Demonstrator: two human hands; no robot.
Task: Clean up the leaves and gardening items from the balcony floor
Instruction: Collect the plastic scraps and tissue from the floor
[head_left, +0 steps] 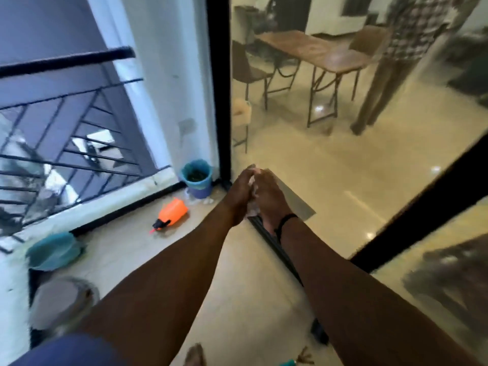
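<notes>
Both arms reach forward over the balcony floor [126, 247]. My left hand [239, 195] and my right hand [272, 196] are pressed together around a crumpled white wad [252, 191], perhaps paper or tissue, with fingers of both curled on it. An orange spray bottle [173, 213] lies on its side on the floor near the railing. A blue bin [196, 177] lined with a teal bag stands in the far corner with dark leaves inside. Small white scraps [203, 202] lie at its base.
A black railing [66, 159] bounds the left side. A teal bag [54, 250] and a grey round container [62, 302] sit at lower left. The sliding door track [274, 247] and glass panel [343, 154] are to the right; a person's legs [380, 101] and a table [317, 51] show indoors.
</notes>
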